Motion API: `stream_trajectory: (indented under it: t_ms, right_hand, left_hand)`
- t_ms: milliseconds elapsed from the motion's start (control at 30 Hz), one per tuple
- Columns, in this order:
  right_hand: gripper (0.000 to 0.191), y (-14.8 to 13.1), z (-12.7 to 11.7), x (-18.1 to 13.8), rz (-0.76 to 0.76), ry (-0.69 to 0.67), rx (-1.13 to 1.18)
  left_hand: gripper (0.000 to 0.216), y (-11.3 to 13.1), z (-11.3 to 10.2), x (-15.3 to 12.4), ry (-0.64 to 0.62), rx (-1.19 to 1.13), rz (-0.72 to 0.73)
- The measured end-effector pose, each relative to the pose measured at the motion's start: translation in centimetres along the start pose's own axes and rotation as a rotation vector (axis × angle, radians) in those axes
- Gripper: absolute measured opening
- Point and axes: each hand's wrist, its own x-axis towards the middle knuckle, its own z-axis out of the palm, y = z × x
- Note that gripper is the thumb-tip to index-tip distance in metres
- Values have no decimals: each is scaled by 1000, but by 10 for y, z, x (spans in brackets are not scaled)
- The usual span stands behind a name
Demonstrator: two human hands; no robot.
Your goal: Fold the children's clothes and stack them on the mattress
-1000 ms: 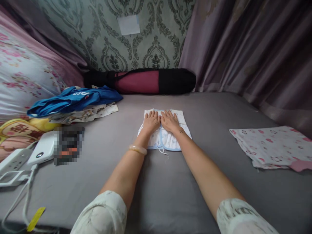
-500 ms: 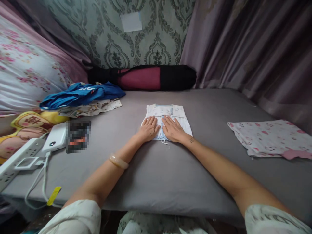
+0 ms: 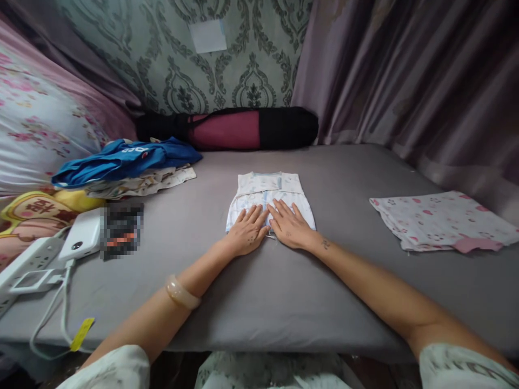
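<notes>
A small white baby garment with light blue trim (image 3: pixel 267 189) lies flat in the middle of the grey bed sheet (image 3: pixel 259 292). My left hand (image 3: pixel 246 232) rests palm down on its near edge, fingers stretched out and flat. Right beside it, my right hand (image 3: pixel 290 224) lies flat too, fingers spread on the garment's lower part. Both hands hold nothing. A pale bangle (image 3: pixel 181 292) sits on my left wrist.
A folded floral cloth (image 3: pixel 440 221) lies at the right. A blue garment (image 3: pixel 125 158) tops a pile at the left, near a white power bank (image 3: pixel 81 237) and a power strip (image 3: pixel 28 265) with cables. A black and maroon roll bag (image 3: pixel 227 128) lies along the wall.
Both hands slid toward me over the garment, from its upper part to its near edge, uncovering the top. The view shifted back slightly.
</notes>
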Motion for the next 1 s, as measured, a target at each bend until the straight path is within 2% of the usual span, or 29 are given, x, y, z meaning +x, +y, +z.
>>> stream_trajectory:
  t_ms: [200, 300, 367, 467, 567, 700, 867, 1000]
  right_hand:
    - [59, 0, -3, 5, 8, -24, 60]
    - [61, 15, -13, 7, -2, -91, 189]
    - [61, 29, -21, 3, 7, -54, 244]
    - [60, 48, -26, -11, 15, 24, 169]
    - [60, 55, -20, -25, 9, -15, 66]
    - [58, 55, -10, -31, 13, -7, 26]
    - [57, 59, -7, -26, 11, -9, 85]
    - [55, 72, -9, -30, -23, 46, 263]
  left_hand:
    - [62, 0, -1, 3, -37, -17, -4]
    - [65, -8, -9, -2, -42, -72, 21]
    - [66, -18, -13, -8, -11, -96, 8]
    - [67, -37, -12, -18, 35, -75, -50]
    - [67, -53, -4, -23, 11, -62, -120]
    - [66, -60, 5, -22, -10, -87, -155]
    - [67, -59, 5, -21, -8, -125, -141]
    - [69, -67, 0, -31, 96, -184, -40]
